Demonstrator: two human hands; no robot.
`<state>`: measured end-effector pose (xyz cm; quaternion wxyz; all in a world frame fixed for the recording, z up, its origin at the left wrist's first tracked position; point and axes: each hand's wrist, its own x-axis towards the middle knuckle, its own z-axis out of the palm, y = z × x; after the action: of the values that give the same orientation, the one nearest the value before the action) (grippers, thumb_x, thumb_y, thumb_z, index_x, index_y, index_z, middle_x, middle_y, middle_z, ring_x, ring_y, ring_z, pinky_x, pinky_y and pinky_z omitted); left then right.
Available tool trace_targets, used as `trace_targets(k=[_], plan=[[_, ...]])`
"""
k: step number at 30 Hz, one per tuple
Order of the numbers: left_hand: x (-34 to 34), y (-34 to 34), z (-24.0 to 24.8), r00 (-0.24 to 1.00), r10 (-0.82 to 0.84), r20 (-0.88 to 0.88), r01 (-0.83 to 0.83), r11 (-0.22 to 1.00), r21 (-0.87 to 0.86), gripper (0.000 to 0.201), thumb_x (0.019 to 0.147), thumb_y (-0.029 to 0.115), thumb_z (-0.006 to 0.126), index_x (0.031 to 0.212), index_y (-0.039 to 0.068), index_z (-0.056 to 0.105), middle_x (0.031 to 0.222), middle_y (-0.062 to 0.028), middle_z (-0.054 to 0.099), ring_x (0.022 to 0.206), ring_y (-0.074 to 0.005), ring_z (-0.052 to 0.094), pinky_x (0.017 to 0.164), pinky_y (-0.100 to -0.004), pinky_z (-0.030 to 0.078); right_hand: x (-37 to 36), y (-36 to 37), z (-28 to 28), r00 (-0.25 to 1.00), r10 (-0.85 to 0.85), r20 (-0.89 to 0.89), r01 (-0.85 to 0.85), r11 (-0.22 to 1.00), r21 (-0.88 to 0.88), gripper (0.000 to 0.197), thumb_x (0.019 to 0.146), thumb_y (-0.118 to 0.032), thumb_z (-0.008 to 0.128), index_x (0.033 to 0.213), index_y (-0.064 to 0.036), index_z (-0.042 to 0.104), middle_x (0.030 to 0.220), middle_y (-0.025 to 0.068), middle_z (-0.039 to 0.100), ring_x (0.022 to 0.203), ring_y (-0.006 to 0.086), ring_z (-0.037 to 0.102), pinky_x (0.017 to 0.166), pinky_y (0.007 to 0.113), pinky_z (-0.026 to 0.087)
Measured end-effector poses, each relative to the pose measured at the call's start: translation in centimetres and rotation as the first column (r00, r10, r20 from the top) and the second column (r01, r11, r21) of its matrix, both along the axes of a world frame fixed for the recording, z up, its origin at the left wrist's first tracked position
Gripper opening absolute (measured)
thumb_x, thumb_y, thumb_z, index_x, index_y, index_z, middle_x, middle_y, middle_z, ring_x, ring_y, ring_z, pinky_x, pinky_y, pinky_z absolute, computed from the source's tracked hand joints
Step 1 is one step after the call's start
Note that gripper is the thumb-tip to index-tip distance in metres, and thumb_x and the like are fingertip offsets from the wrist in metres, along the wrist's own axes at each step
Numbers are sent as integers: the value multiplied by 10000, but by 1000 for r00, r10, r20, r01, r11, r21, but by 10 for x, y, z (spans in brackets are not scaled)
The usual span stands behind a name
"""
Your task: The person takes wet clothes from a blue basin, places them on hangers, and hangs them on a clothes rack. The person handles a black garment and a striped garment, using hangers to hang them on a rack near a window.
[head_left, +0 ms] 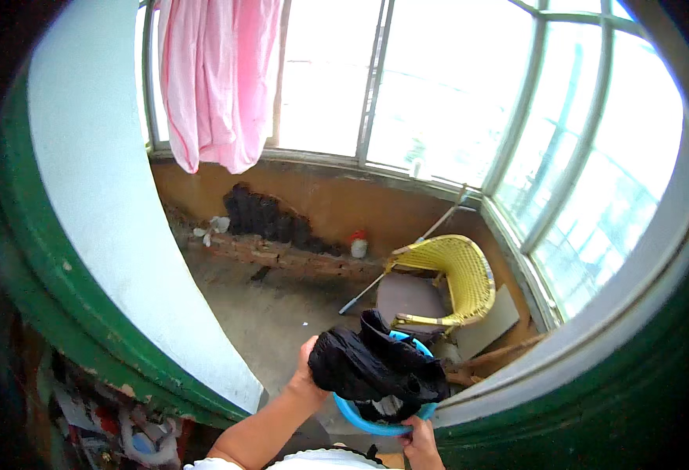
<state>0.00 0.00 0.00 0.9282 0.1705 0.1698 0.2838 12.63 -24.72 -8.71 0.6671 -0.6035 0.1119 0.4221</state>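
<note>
A blue plastic basin (pixel 376 427) is in front of my body, tilted toward the right. Bunched black clothing (pixel 372 362) fills it and rises over its rim, hiding most of the inside. On the left, my left hand (pixel 307 377) is closed against the end of the black bundle, its fingers partly covered by the cloth. My right hand (pixel 418 439) grips the basin's near right rim. A small pale patch shows among the dark folds near the bottom of the basin.
Beyond the basin stands a yellow woven armchair (pixel 470 278) with a long pole (pixel 438 223) leaning behind it. Pink fabric (pixel 219 86) hangs by the windows. A white pillar (pixel 125 211) and green wall (pixel 580 415) flank me. A small red-and-white container (pixel 359 247) stands by the low wall.
</note>
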Motion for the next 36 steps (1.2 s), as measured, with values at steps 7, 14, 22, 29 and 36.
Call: trace_targets(k=[7,14,22,29,36], plan=[[49,121,8,988,100,114,-94,994,-59,424,904,276,311,929,-11,621,904,-157,652,902,-282,620,875,-421,486,77,140,-9,987,138,-78,-146,983,-114,138,793,-58,446,815,-127,329,637,105,408,412,197,374,355,298,238],[81,259,-25,967,183,178,-145,967,-208,319,902,210,379,922,3,621,937,-161,655,879,-279,628,860,-401,497,134,289,-50,971,237,-26,-237,971,0,154,710,-79,518,835,-86,428,740,80,471,512,233,515,352,286,362],[55,395,-28,839,492,233,-468,870,-153,302,889,213,405,888,5,624,908,-138,651,863,-244,633,818,-376,516,166,477,-55,826,558,-78,-562,826,-46,181,699,-63,501,868,-81,437,715,70,466,474,206,483,342,269,317],[8,486,-61,523,847,96,-785,523,-332,222,867,162,441,825,18,604,842,-124,635,819,-233,633,761,-368,536,160,664,-47,560,828,-30,-824,553,-121,203,662,-76,544,854,-69,475,694,69,508,486,209,539,340,241,337],[-79,573,-102,169,984,62,-980,174,-95,244,865,213,464,858,14,604,865,-113,639,822,-224,637,778,-375,537,67,843,-52,362,932,2,-912,355,-206,152,714,-101,557,837,-104,469,709,87,494,514,209,494,340,252,334]])
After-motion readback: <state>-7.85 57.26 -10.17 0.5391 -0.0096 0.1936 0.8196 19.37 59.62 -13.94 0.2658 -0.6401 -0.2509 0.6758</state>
